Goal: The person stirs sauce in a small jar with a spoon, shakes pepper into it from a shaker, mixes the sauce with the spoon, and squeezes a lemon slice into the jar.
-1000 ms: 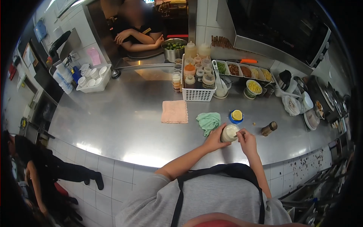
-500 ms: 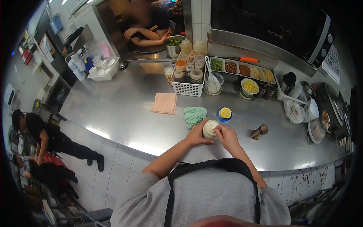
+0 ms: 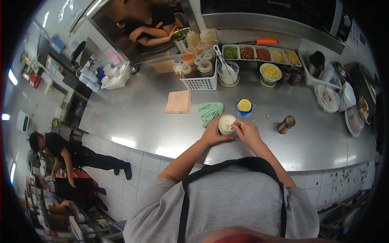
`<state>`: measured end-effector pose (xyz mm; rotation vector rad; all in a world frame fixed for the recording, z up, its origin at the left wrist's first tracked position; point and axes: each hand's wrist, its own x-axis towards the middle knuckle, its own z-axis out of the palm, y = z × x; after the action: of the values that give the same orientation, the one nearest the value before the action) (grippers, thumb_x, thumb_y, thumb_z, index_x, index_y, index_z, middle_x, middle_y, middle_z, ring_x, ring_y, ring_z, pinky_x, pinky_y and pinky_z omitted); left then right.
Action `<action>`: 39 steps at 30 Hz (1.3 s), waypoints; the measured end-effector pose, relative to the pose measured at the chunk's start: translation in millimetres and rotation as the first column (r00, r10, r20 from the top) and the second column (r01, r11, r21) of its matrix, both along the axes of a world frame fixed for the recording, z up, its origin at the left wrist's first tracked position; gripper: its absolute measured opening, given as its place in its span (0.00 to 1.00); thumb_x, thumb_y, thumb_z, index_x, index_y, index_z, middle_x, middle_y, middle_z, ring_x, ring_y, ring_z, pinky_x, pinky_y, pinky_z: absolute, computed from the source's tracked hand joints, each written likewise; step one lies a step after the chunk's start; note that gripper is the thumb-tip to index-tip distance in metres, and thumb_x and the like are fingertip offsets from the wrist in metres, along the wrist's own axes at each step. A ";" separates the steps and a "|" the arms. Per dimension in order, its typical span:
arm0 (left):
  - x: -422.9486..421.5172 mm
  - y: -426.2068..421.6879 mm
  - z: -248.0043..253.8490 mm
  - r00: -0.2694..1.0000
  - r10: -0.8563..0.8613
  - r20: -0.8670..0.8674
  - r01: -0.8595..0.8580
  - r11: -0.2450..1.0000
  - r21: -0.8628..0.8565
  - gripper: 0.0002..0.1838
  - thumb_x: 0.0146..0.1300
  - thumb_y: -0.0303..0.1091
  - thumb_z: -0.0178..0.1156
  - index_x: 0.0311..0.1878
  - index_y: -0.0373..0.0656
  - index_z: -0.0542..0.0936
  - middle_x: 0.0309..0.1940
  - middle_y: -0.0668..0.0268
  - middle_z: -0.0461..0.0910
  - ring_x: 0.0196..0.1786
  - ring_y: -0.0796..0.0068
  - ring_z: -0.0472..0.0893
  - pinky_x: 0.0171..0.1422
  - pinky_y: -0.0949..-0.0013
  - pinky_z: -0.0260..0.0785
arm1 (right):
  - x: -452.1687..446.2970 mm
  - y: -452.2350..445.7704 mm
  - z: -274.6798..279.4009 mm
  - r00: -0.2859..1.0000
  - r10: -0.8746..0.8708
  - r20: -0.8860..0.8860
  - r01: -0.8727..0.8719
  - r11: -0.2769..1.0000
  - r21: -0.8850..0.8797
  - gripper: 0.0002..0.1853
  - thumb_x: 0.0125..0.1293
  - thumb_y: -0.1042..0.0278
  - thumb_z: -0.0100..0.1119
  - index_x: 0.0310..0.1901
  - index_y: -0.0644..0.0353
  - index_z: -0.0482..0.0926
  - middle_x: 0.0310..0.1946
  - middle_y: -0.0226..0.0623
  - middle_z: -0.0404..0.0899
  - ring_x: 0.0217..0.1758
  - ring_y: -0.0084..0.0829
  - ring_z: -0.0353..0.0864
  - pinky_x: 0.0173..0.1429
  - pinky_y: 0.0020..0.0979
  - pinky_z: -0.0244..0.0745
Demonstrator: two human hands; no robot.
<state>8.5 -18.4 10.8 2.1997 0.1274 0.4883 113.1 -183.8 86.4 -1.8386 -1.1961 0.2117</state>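
Note:
My left hand is wrapped round the left side of a clear round container with a creamy white content. At the container's right rim, my right hand has its fingers pinched together over the content; whatever they hold is too small to make out. A crumpled green cloth lies just behind my left hand. Beyond the container sits a cut lemon on a blue-rimmed holder. To the right a pepper grinder leans in view on the steel counter.
A pink cloth lies at the left. Farther back are a white basket of bottles, topping trays and a yellow-filled bowl. One person leans at the window; others are at the far left.
The camera view has shifted and turned. My left hand stays round the container, while my right hand remains at its rim with small changes in pose.

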 end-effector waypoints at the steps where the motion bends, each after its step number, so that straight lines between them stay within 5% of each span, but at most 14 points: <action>1: -1.9 -0.9 1.9 1.000 0.013 -0.027 -0.014 1.000 -0.017 0.56 0.34 0.52 0.76 0.66 0.37 0.61 0.55 0.52 0.71 0.59 0.53 0.71 0.64 0.59 0.61 | -0.9 -0.5 3.6 1.000 -0.006 -0.020 0.006 1.000 -0.010 0.09 0.64 0.63 0.56 0.34 0.61 0.77 0.28 0.43 0.79 0.31 0.44 0.79 0.35 0.38 0.71; 10: -5.5 8.5 4.9 0.999 -0.029 0.028 0.032 0.991 -0.128 0.48 0.35 0.50 0.75 0.60 0.39 0.68 0.47 0.53 0.74 0.54 0.52 0.72 0.59 0.60 0.63 | -9.2 26.0 1.9 0.996 -0.087 0.002 0.086 0.995 -0.056 0.11 0.64 0.61 0.55 0.33 0.60 0.76 0.27 0.45 0.79 0.32 0.47 0.79 0.37 0.41 0.72; 11: -6.4 12.2 2.7 0.999 -0.043 -0.009 0.042 0.996 -0.083 0.48 0.35 0.48 0.77 0.61 0.39 0.66 0.51 0.56 0.72 0.55 0.57 0.72 0.60 0.61 0.63 | -10.5 30.6 5.0 0.994 -0.104 0.021 0.105 0.992 -0.067 0.11 0.64 0.61 0.55 0.33 0.61 0.76 0.26 0.46 0.78 0.32 0.47 0.79 0.36 0.41 0.72; 16: -5.4 27.4 -7.4 0.995 -0.095 0.000 0.095 0.992 -0.081 0.50 0.36 0.52 0.76 0.62 0.39 0.64 0.55 0.53 0.68 0.60 0.53 0.68 0.63 0.58 0.59 | -26.9 46.3 8.6 0.978 -0.199 0.066 0.205 0.973 -0.110 0.10 0.63 0.63 0.56 0.32 0.61 0.76 0.25 0.45 0.79 0.30 0.47 0.79 0.35 0.40 0.72; 18: -7.4 34.9 -11.4 0.995 -0.101 0.001 0.100 0.990 0.099 0.52 0.36 0.56 0.74 0.63 0.39 0.63 0.59 0.53 0.65 0.63 0.53 0.64 0.66 0.54 0.54 | -34.1 48.3 9.1 0.966 -0.253 0.051 0.258 0.959 -0.116 0.10 0.63 0.63 0.56 0.32 0.61 0.76 0.25 0.45 0.79 0.29 0.46 0.79 0.34 0.39 0.72; 29: -6.8 36.4 -15.4 0.994 -0.110 -0.011 0.106 0.978 -0.182 0.63 0.29 0.55 0.77 0.69 0.42 0.55 0.59 0.56 0.68 0.64 0.57 0.66 0.70 0.50 0.46 | -47.1 47.5 34.1 0.912 -0.409 -0.027 0.407 0.912 -0.061 0.09 0.64 0.65 0.57 0.32 0.64 0.76 0.24 0.44 0.78 0.26 0.42 0.78 0.31 0.35 0.70; 33: -6.5 32.8 -13.7 0.996 -0.083 -0.011 0.080 0.983 -0.164 0.63 0.31 0.57 0.77 0.69 0.41 0.54 0.56 0.54 0.71 0.62 0.54 0.68 0.70 0.53 0.48 | -36.0 52.8 16.6 0.904 -0.407 -0.132 0.402 0.913 -0.063 0.10 0.64 0.65 0.57 0.32 0.64 0.76 0.24 0.44 0.78 0.26 0.41 0.78 0.31 0.34 0.70; 39: -1.8 39.6 -12.3 0.978 -0.191 -0.087 0.173 0.967 -0.185 0.63 0.33 0.54 0.76 0.71 0.44 0.51 0.62 0.53 0.65 0.66 0.52 0.63 0.72 0.54 0.46 | -29.1 50.1 40.0 0.973 -0.228 0.032 0.230 0.972 -0.053 0.09 0.63 0.65 0.57 0.34 0.63 0.78 0.26 0.44 0.79 0.27 0.41 0.79 0.32 0.33 0.71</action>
<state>6.7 21.2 -1.5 2.0390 0.0225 0.2496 84.0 -133.7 126.4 -2.0161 -0.9930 0.0924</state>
